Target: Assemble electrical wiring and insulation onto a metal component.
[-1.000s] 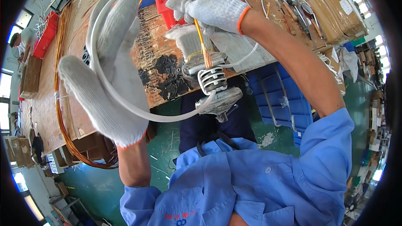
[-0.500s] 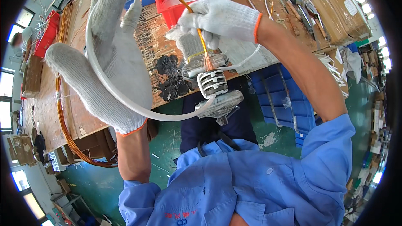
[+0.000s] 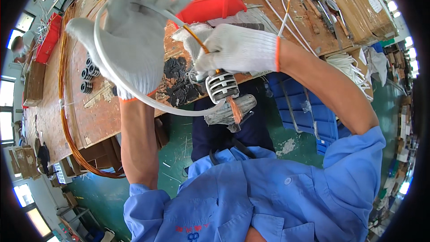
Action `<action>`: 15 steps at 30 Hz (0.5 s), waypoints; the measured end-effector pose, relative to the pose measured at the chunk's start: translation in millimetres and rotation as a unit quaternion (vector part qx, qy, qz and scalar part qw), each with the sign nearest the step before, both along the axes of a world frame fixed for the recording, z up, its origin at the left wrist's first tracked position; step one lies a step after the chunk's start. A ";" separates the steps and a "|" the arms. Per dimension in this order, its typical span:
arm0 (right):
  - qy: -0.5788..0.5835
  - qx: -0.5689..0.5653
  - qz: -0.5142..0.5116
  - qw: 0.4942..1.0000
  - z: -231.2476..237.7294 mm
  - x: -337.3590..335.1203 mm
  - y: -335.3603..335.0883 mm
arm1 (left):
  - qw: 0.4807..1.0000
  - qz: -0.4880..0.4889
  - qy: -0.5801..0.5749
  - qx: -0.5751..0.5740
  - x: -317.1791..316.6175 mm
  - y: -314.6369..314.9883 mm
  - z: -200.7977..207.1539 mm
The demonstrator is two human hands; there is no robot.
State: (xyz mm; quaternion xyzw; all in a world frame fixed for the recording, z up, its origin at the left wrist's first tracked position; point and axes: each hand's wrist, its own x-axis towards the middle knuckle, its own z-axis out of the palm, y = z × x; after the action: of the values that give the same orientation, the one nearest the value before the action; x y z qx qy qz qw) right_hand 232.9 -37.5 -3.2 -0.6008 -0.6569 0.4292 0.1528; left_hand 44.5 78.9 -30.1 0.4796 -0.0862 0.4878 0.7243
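My right hand (image 3: 242, 49), in a white knit glove, is closed around a brown-orange copper wire (image 3: 193, 35) just above a black ring core (image 3: 224, 86) banded with white. The wire passes through the core, and its frayed bare copper end (image 3: 234, 111) sticks out on the side towards me. Beneath the core is a grey, tape-wrapped holder (image 3: 249, 103). My left hand (image 3: 130, 36), gloved too, is raised with fingers spread and partly blurred. A white tube (image 3: 150, 102) curves across its palm. One tube end meets the core; the other runs onto the wire.
On the wooden bench stand a red bin (image 3: 224, 10) of white strips, several small black cores (image 3: 87, 78), a copper wire coil (image 3: 62, 85) and hand tools (image 3: 320, 9). A cardboard box (image 3: 365, 11) is at right. Below the bench edge hangs a blue crate (image 3: 309, 107). Another person (image 3: 22, 47) is far left.
The frayed wire end, before above the core, now protrudes through its near side. My right hand has moved down closer to the core. My left hand has shifted and its fingers have spread.
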 end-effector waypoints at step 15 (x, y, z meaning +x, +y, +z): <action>-0.247 0.483 0.051 0.838 -67.0 -19.9 -131.3 | 0.952 -0.123 0.121 -0.253 16.5 -67.2 -48.1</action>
State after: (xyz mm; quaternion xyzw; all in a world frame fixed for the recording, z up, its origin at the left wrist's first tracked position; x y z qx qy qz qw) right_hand 213.0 -168.8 -70.2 -0.5023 -0.8266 -0.0981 0.2341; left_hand 61.0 11.6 -78.3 0.3214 0.0703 0.3393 0.8813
